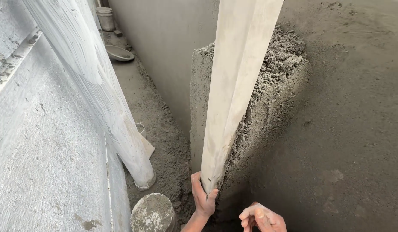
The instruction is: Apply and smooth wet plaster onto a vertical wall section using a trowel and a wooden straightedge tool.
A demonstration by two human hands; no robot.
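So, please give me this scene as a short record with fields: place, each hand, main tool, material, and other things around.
place: corner of plastered walls, seen from above
left hand: grips the lower end of the long pale straightedge
right hand: loosely curled, holds nothing, apart from the straightedge
straightedge: set against the wall corner, beside the rough mortar
material: thick grey mortar packed on the corner, crumbly at the top
other things: white pipe leaning at left; shallow pan and bucket on the far floor
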